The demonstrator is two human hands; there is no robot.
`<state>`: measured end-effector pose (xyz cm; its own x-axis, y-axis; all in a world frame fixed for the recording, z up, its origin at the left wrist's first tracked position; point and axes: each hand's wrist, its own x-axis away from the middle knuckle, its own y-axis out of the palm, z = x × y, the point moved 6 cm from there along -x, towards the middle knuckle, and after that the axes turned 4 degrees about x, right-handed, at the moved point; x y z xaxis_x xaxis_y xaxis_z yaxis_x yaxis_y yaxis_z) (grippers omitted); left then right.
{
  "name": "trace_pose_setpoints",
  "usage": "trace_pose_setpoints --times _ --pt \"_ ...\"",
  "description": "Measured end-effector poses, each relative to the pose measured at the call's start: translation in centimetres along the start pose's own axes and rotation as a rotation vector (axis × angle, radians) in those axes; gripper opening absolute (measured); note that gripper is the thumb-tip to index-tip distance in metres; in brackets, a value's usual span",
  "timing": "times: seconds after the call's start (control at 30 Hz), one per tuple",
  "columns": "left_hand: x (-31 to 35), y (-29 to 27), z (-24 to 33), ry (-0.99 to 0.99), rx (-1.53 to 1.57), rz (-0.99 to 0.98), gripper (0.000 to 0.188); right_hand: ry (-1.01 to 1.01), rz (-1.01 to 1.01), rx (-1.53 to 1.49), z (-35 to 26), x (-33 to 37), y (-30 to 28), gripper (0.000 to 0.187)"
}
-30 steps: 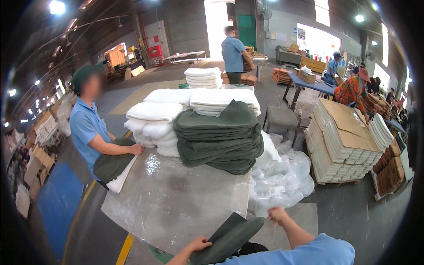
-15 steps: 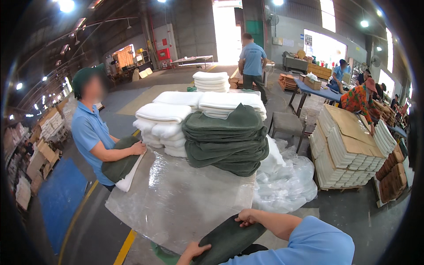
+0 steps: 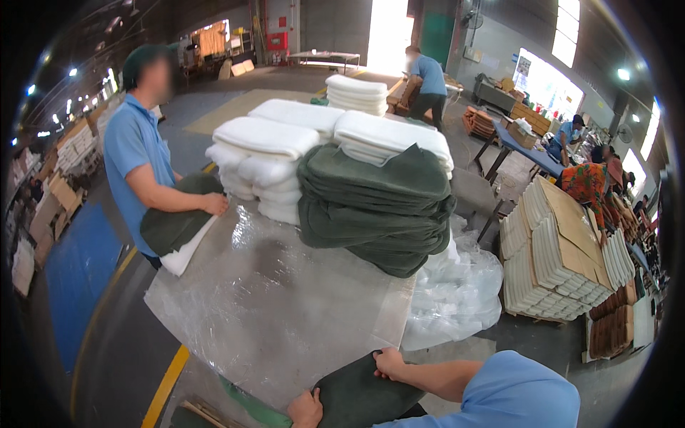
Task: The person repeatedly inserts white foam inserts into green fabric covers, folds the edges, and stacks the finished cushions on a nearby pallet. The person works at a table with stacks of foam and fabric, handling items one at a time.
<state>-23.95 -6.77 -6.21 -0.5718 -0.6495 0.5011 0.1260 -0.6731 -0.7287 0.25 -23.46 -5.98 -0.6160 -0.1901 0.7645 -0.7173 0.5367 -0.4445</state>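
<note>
Low in the view, a dark green fabric cover (image 3: pixel 360 391) lies across the near edge of the plastic-wrapped table (image 3: pixel 285 314). My left hand (image 3: pixel 306 409) is closed on its left end. At its upper right edge my right hand (image 3: pixel 388 364) pinches the cloth, fingers curled. Ahead, a tall stack of dark green covers (image 3: pixel 371 207) rests on the table. Beside and behind it sit piles of folded white padding (image 3: pixel 267 138). Part of the held cover is hidden by my right arm and the lower picture edge.
At the table's left side a co-worker (image 3: pixel 135 171) holds a green cover (image 3: pixel 178 210) with white padding showing beneath it. Clear plastic sheeting (image 3: pixel 460 292) heaps by the right edge. Farther right stands a pallet stack of white pads and cardboard (image 3: pixel 553 250). A green strap (image 3: pixel 250 403) lies near my left hand.
My view has tilted down and shifted. My right hand has drawn the cover's upper edge slightly left, and the cover lies flatter. The far co-worker now bends forward.
</note>
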Motion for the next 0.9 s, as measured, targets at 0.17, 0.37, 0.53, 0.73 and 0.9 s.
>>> trace_pose_setpoints --times 0.17,0.37,0.53,0.73,0.9 --pt "-0.1 -0.4 0.6 -0.003 -0.031 0.07 0.063 -0.083 0.058 0.036 0.3 -0.1 -0.3 0.033" --pt "-0.3 -1.5 1.1 -0.02 -0.071 0.06 0.057 -0.115 0.026 0.066 -1.2 -0.1 -0.2 0.033" --pt "0.2 -2.1 1.7 0.022 -0.095 0.115 0.056 -0.211 0.048 -0.032 -1.1 -0.5 -0.8 0.033" --pt "1.2 -1.9 1.1 0.044 -0.117 0.171 0.057 -0.293 0.095 0.094 -0.9 0.7 -0.2 0.03" --pt "1.5 -1.7 1.6 0.077 -0.115 0.216 0.056 -0.3 0.074 -0.028 -0.4 1.2 -1.1 0.031"
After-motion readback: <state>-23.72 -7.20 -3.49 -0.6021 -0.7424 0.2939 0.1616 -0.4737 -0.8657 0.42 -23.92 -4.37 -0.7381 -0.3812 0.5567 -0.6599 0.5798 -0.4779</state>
